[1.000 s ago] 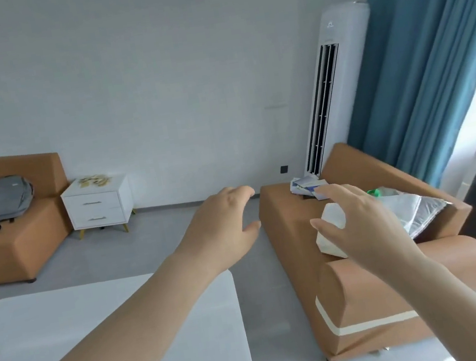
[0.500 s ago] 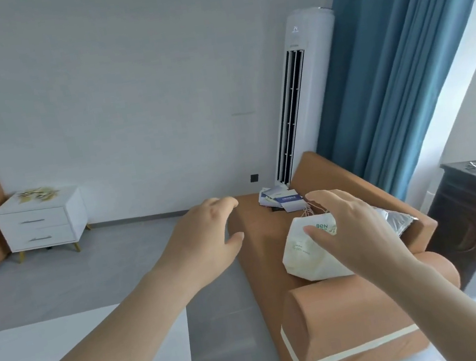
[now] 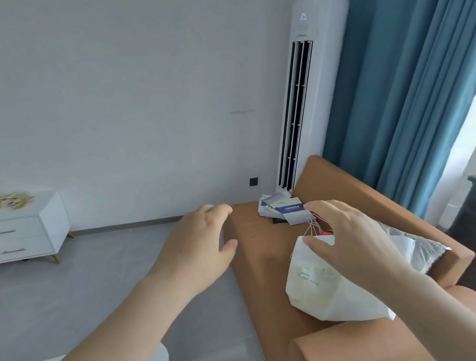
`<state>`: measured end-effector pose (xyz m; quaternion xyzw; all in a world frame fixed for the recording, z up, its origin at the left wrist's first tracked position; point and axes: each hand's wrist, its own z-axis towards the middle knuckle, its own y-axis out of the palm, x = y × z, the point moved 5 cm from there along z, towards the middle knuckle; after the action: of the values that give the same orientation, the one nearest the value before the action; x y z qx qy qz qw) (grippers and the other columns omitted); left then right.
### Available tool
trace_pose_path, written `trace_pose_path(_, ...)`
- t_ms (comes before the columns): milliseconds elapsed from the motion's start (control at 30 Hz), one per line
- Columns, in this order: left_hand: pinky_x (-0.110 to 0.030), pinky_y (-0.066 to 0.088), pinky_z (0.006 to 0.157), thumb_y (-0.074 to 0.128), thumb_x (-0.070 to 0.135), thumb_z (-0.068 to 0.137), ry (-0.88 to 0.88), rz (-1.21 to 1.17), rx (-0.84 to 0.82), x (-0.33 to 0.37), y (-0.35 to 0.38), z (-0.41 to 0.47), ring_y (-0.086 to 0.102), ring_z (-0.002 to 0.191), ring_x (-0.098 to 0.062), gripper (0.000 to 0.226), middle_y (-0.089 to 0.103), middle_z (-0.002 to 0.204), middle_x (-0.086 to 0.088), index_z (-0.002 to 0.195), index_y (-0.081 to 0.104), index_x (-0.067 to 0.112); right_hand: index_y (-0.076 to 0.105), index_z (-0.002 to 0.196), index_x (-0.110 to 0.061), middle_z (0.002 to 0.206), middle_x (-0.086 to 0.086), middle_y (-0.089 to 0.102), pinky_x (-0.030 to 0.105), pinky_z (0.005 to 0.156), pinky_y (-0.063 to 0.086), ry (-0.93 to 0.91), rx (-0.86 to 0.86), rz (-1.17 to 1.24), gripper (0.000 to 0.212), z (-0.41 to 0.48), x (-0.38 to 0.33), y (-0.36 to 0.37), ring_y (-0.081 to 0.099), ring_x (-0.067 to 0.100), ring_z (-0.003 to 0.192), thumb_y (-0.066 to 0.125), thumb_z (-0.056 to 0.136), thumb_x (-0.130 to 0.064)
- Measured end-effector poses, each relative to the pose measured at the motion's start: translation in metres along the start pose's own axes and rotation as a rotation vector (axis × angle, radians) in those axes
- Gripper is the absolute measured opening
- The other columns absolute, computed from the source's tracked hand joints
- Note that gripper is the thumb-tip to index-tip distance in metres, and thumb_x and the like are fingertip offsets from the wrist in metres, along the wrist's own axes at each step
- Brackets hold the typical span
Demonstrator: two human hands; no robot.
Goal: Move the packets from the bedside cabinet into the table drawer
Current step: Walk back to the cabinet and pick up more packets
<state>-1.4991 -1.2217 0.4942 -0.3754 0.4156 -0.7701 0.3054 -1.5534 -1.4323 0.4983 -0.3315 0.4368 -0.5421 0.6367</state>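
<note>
By the far wall, a bedside cabinet bears what look like packets; left hand, right hand: fingers released, empty

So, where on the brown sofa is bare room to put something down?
The sofa seat is bare between the far leaflets and the white bag. It is crowded near the armrest, where the bag and a silver pouch lie.

two grips, left grip and right grip; one bedside cabinet with two drawers; one heap of packets, too small to count; one white bag; one silver bag; one air conditioner.
</note>
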Motion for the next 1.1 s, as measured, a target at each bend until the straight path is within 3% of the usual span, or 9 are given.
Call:
trace_pose_path(200, -0.027, 0.040, 0.098, 0.057, 0.033, 0.090, -0.041, 0.038, 0.027, -0.019, 0.030, 0.080, 0.049, 0.119, -0.015, 0.046, 0.052, 0.131, 0.006, 0.134, 0.045, 0.022, 0.054, 0.125, -0.026, 0.117, -0.010, 0.060, 0.028, 0.072, 0.051, -0.041, -0.015, 0.056, 0.043, 0.088, 0.035, 0.037, 0.058, 0.013, 0.093, 0.066, 0.084, -0.033)
trace_pose_path(367, -0.028, 0.041, 0.098, 0.055, 0.035, 0.091, -0.110, 0.090, 0.021, -0.038, 0.048, 0.141, 0.049, 0.118, -0.014, 0.047, 0.052, 0.130, 0.007, 0.134, 0.043, 0.023, 0.050, 0.132, -0.026, 0.123, -0.008, 0.057, 0.028, 0.080, 0.049, -0.117, -0.043, 0.107, 0.049, 0.163, 0.054, 0.065, 0.056, 0.015, 0.107, 0.063, 0.086, -0.034)
trace_pose_path(533, -0.027, 0.040, 0.099, 0.055, 0.035, 0.091, -0.187, 0.101, 0.021, -0.075, 0.064, 0.191, 0.047, 0.121, -0.014, 0.048, 0.049, 0.133, 0.008, 0.136, 0.042, 0.024, 0.047, 0.134, -0.023, 0.116, -0.006, 0.057, 0.030, 0.083, 0.047, -0.193, -0.090, 0.136, 0.050, 0.233, 0.055, 0.104, 0.054, 0.020, 0.107, 0.061, 0.088, -0.034)
trace_pose_path(667, -0.028, 0.041, 0.098, 0.055, 0.036, 0.091, -0.246, 0.121, 0.022, -0.118, 0.075, 0.226, 0.048, 0.119, -0.014, 0.047, 0.050, 0.131, 0.008, 0.135, 0.043, 0.024, 0.042, 0.139, -0.027, 0.127, -0.008, 0.053, 0.026, 0.081, 0.041, -0.239, -0.121, 0.141, 0.052, 0.292, 0.045, 0.140, 0.052, 0.016, 0.113, 0.058, 0.090, -0.037)
trace_pose_path(833, -0.028, 0.042, 0.095, 0.055, 0.036, 0.090, -0.304, 0.131, 0.039, -0.188, 0.084, 0.275, 0.050, 0.117, -0.014, 0.047, 0.052, 0.127, 0.007, 0.134, 0.043, 0.024, 0.040, 0.140, -0.029, 0.135, -0.010, 0.050, 0.025, 0.089, 0.040, -0.295, -0.122, 0.172, 0.052, 0.368, 0.017, 0.193, 0.046, 0.013, 0.124, 0.056, 0.091, -0.038)
trace_pose_path(1100, -0.025, 0.040, 0.098, 0.053, 0.036, 0.092, -0.358, 0.159, 0.062, -0.309, 0.071, 0.355, 0.048, 0.120, -0.014, 0.049, 0.048, 0.135, 0.008, 0.138, 0.040, 0.026, 0.043, 0.137, -0.030, 0.134, -0.015, 0.050, 0.019, 0.083, 0.038, -0.369, -0.137, 0.217, 0.048, 0.493, -0.049, 0.266, 0.047, 0.009, 0.121, 0.057, 0.091, -0.038)
